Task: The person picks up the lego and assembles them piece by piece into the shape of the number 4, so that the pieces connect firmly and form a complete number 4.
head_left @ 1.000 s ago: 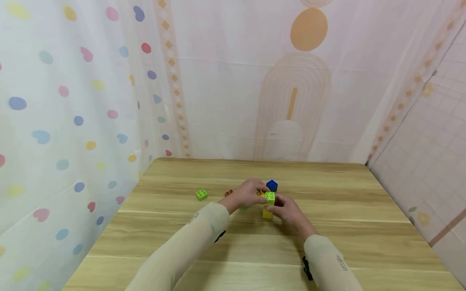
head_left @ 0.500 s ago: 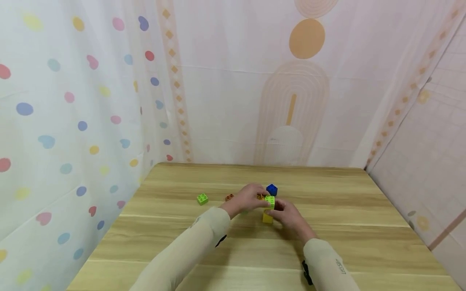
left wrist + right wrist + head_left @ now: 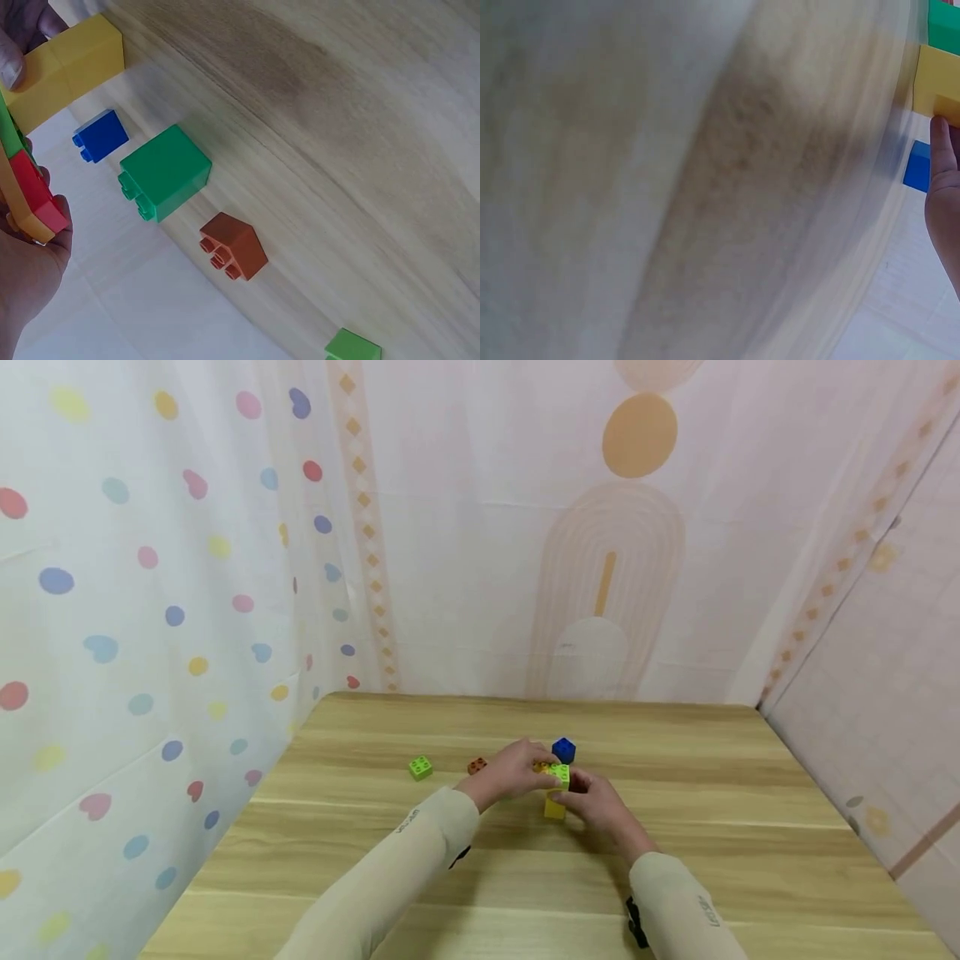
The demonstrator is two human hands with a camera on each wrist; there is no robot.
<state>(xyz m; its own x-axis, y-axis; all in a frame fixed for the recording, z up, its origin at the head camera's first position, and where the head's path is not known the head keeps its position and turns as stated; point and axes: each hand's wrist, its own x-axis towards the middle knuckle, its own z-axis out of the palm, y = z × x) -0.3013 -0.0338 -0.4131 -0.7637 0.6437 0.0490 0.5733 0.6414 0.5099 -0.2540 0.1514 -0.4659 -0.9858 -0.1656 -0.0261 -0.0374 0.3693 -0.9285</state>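
The left grip (image 3: 516, 770) pinches the red brick (image 3: 37, 191) and orange brick (image 3: 22, 208), the right grip (image 3: 600, 803) clasps the yellow blocks (image 3: 555, 808) under the light green brick (image 3: 561, 774), all over the tabletop (image 3: 750, 827), and I'd fear a lopsided push from either side could pop them apart

My sleeves (image 3: 386, 870), two: cream, small dark lettering (image 3: 708, 911) on each; black fitting (image 3: 636, 922) beneath each; hands (image 3: 513, 770), bare.

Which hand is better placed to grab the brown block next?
Probably the left hand: it's nearer the brown block, though it holds the red block. The right hand, farther off, grips the yellow blocks.
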